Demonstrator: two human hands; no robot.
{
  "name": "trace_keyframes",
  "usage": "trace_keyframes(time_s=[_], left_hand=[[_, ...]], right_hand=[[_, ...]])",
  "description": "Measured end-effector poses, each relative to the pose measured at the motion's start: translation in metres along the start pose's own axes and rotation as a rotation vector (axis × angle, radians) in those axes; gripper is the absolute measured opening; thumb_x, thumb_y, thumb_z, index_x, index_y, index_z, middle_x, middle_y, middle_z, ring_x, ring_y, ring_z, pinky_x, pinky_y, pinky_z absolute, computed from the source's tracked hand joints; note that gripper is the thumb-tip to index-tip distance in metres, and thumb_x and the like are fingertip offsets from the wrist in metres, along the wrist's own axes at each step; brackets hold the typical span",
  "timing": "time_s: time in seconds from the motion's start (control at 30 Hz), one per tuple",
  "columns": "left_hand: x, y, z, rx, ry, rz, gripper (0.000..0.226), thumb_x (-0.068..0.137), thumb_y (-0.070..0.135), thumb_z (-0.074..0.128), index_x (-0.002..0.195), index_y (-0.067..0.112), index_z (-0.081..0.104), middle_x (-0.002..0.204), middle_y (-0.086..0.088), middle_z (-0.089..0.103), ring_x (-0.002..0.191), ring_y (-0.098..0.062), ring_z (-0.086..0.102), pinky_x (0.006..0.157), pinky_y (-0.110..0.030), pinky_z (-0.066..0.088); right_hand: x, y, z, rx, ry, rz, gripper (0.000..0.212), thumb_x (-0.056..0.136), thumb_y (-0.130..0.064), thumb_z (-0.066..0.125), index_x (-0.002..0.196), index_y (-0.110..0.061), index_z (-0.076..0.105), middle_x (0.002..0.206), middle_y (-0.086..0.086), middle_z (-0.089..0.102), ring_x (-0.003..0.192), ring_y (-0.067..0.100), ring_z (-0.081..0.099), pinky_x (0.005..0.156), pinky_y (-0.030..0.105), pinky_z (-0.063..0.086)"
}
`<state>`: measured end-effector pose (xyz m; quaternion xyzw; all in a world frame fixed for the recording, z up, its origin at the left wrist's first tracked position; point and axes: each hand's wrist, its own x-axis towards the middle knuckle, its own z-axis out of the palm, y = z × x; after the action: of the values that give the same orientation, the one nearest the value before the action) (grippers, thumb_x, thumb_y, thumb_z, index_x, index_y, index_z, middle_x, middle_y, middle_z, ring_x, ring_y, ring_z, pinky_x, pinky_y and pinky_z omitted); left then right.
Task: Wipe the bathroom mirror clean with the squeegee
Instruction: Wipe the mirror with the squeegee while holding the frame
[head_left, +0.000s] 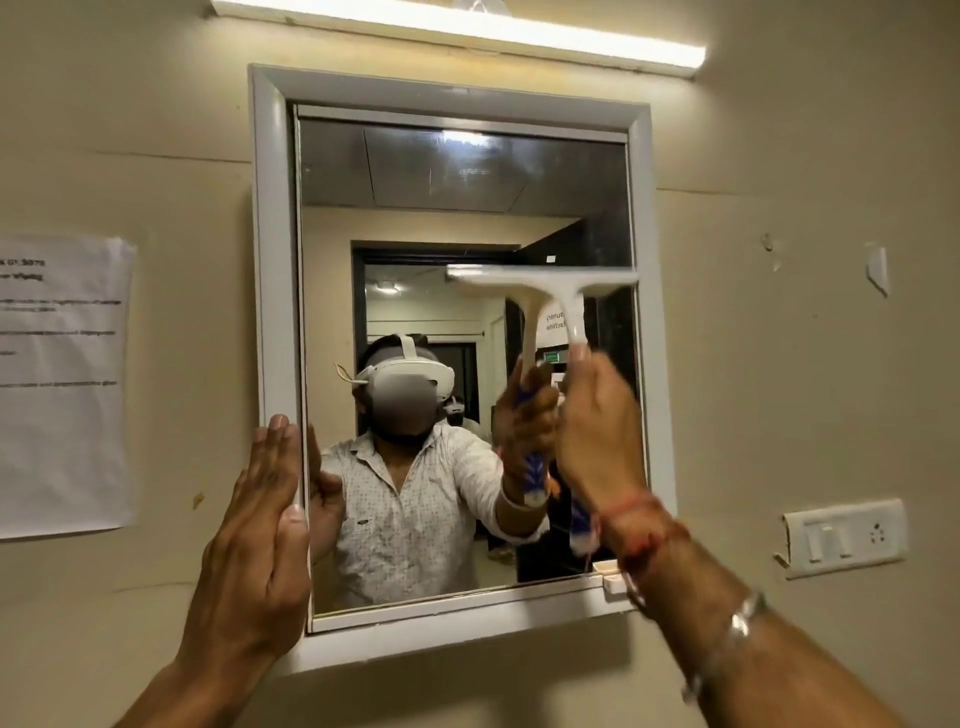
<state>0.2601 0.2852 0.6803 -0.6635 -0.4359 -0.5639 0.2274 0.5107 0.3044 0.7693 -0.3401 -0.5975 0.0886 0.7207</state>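
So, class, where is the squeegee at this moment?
In the head view, the squeegee is on the right half of the mirror, with its blade level at about mid-height. The right hand grips its handle from below.

White squeegee (558, 296) (blue-patterned grip), white mirror frame (272, 249).

I read the mirror (332, 260) centred on the wall: tube light (457, 26) above, paper sheet (62, 384) left, switch plate (844, 535) lower right. My left hand (260, 535) lies flat on its left frame; my right hand (597, 431) holds the squeegee (545, 286) before its right half.
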Motion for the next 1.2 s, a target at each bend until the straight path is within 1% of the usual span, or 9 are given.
trace_keyframes(time_s=[0.13, 0.27, 0.47, 0.53, 0.63, 0.83, 1.0, 1.1, 1.2], left_hand=[[0.001, 0.001, 0.001, -0.007, 0.0, -0.005, 0.062, 0.09, 0.031, 0.019, 0.151, 0.022, 0.018, 0.16, 0.008, 0.014, 0.146, 0.0, 0.008, 0.116, -0.016, 0.008], [0.001, 0.002, -0.001, 0.007, 0.003, -0.005, 0.062, 0.09, 0.032, 0.018, 0.151, 0.022, 0.018, 0.159, 0.008, 0.014, 0.145, 0.003, 0.008, 0.113, -0.01, 0.005], [0.0, 0.0, 0.001, -0.009, -0.003, 0.006, 0.062, 0.09, 0.032, 0.019, 0.151, 0.021, 0.019, 0.159, 0.006, 0.015, 0.145, 0.0, 0.01, 0.116, -0.017, 0.01], [0.001, -0.001, 0.0, -0.007, 0.002, 0.011, 0.061, 0.09, 0.033, 0.019, 0.15, 0.022, 0.02, 0.159, 0.006, 0.017, 0.145, 0.001, 0.011, 0.116, -0.015, 0.01], [0.002, -0.002, -0.002, 0.005, -0.002, 0.012, 0.062, 0.09, 0.034, 0.019, 0.15, 0.021, 0.021, 0.158, 0.003, 0.018, 0.144, 0.002, 0.011, 0.115, -0.013, 0.009], [0.0, -0.003, 0.001, 0.0, 0.007, 0.016, 0.063, 0.09, 0.032, 0.02, 0.15, 0.016, 0.024, 0.159, 0.002, 0.019, 0.145, 0.0, 0.012, 0.116, -0.015, 0.01], [0.001, 0.0, -0.001, -0.004, 0.004, 0.005, 0.062, 0.09, 0.033, 0.019, 0.15, 0.019, 0.022, 0.158, 0.006, 0.017, 0.144, 0.002, 0.01, 0.115, -0.012, 0.007], [0.001, 0.003, -0.002, -0.008, 0.004, 0.001, 0.061, 0.09, 0.034, 0.019, 0.149, 0.02, 0.021, 0.157, 0.008, 0.016, 0.144, 0.004, 0.009, 0.113, -0.01, 0.006], [0.001, 0.004, -0.003, -0.003, 0.01, -0.002, 0.061, 0.09, 0.033, 0.02, 0.149, 0.019, 0.024, 0.156, 0.011, 0.016, 0.142, 0.008, 0.008, 0.111, -0.006, 0.004]], right_hand=[[-0.087, 0.049, -0.014, -0.049, -0.046, 0.105, 0.045, 0.09, -0.059, 0.025, 0.076, -0.024, 0.05, 0.058, -0.019, 0.055, 0.053, -0.001, 0.049, 0.049, 0.015, 0.038], [-0.116, 0.071, -0.033, -0.179, -0.045, 0.073, 0.048, 0.085, -0.061, 0.026, 0.074, -0.02, 0.049, 0.056, -0.012, 0.053, 0.048, 0.005, 0.045, 0.046, 0.018, 0.032], [-0.025, 0.017, -0.023, -0.119, -0.044, -0.177, 0.03, 0.101, -0.038, 0.036, 0.075, -0.029, 0.047, 0.056, -0.01, 0.053, 0.045, 0.003, 0.045, 0.041, 0.017, 0.037], [0.015, -0.003, -0.013, -0.138, -0.027, -0.236, 0.029, 0.103, -0.036, 0.036, 0.08, -0.023, 0.049, 0.058, -0.007, 0.049, 0.046, 0.003, 0.045, 0.045, 0.025, 0.043], [0.056, -0.021, -0.005, -0.159, 0.011, -0.245, 0.031, 0.103, -0.037, 0.035, 0.083, -0.018, 0.049, 0.059, -0.009, 0.046, 0.048, 0.001, 0.047, 0.049, 0.023, 0.041], [0.024, 0.012, -0.008, -0.015, -0.053, -0.068, 0.039, 0.102, -0.044, 0.031, 0.082, -0.018, 0.053, 0.066, -0.002, 0.052, 0.057, 0.011, 0.051, 0.053, 0.027, 0.046], [-0.08, 0.059, -0.026, -0.006, -0.055, 0.046, 0.042, 0.094, -0.052, 0.029, 0.072, -0.023, 0.051, 0.056, -0.011, 0.051, 0.049, 0.002, 0.043, 0.048, 0.016, 0.034], [-0.129, 0.083, -0.03, -0.063, -0.026, 0.212, 0.048, 0.082, -0.064, 0.027, 0.07, -0.025, 0.052, 0.051, -0.004, 0.048, 0.048, 0.004, 0.044, 0.048, 0.016, 0.033], [-0.163, 0.106, -0.023, -0.112, 0.051, 0.367, 0.078, 0.058, -0.095, 0.024, 0.058, -0.023, 0.054, 0.042, 0.001, 0.045, 0.041, 0.008, 0.048, 0.044, 0.014, 0.034]])
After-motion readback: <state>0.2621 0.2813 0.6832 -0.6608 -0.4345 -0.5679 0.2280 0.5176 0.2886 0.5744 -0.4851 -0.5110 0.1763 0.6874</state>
